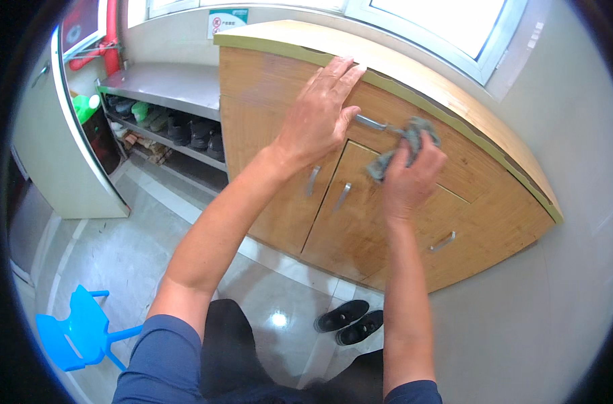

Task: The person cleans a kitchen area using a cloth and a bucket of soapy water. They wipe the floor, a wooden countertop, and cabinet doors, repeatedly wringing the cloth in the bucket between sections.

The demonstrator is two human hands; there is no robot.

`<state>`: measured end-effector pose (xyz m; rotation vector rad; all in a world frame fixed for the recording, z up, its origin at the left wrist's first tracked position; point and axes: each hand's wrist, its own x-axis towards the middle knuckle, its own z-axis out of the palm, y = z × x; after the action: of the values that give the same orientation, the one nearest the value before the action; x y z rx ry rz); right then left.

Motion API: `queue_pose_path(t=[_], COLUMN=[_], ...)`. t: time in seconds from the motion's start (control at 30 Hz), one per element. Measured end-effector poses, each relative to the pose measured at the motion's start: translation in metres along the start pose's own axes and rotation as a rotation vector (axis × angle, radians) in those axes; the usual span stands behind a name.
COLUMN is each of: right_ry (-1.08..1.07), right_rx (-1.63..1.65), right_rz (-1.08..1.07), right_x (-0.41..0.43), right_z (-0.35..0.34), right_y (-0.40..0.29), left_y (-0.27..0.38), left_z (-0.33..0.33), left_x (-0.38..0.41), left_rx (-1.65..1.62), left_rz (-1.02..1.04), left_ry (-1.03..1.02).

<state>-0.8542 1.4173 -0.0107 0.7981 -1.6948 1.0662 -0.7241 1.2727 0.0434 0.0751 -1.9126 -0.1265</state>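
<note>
A grey-green cloth (421, 132) is bunched in my right hand (415, 169), against the front of a wooden cabinet (266, 116). The cloth lies just right of a metal drawer handle (370, 122); its lower end hangs over the panel below. My left hand (319, 108) is spread at the cabinet's upper front, left of that handle, its fingertips at the edge of the countertop (387, 60). It holds nothing. Metal door handles (342, 196) show below the hands, and another handle (443, 241) is on the lower right panel.
Black shoes (343, 316) stand on the floor before the cabinet. A blue plastic chair (92, 323) is at lower left. Left of the cabinet is a metal shelf rack (170, 83) with footwear, near an open door (69, 136). A wall (518, 298) bounds the right side.
</note>
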Motion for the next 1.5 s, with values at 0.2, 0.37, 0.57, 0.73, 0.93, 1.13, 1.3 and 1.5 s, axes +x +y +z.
queue_pose_path(t=[0.2, 0.37, 0.57, 0.73, 0.93, 1.13, 1.3, 1.5], right_ry=[-0.133, -0.71, -0.607, -0.314, -0.261, -0.211, -0.2, -0.193], right_rx=[0.13, 1.006, 0.108, -0.332, -0.392, -0.356, -0.351, -0.344], right_rz=[-0.101, 0.323, -0.305, -0.544, -0.55, -0.556, -0.573, -0.548], right_x=[-0.037, -0.033, 0.041, 0.08, 0.065, 0.064, 0.065, 0.063], right_z=[0.009, -0.006, -0.071, -0.066, -0.05, -0.042, -0.047, -0.042], right_y=[-0.017, -0.006, -0.024, -0.004, 0.0, 0.0, -0.005, -0.011], left_y=[0.04, 0.049, 0.007, -0.105, -0.174, -0.087, -0.136, -0.081], left_z=[0.009, 0.073, 0.069, 0.003, -0.037, 0.007, -0.026, 0.025], left_x=[-0.072, -0.09, -0.091, -0.065, -0.061, -0.069, -0.06, -0.062], left_rx=[-0.522, -0.568, -0.345, 0.22, 0.374, 0.377, 0.319, 0.216], left_rz=[-0.637, -0.644, -0.588, -0.612, -0.621, -0.416, -0.652, -0.332], left_ry=[-0.094, 0.148, 0.25, 0.475, 0.461, 0.388, 0.273, 0.116])
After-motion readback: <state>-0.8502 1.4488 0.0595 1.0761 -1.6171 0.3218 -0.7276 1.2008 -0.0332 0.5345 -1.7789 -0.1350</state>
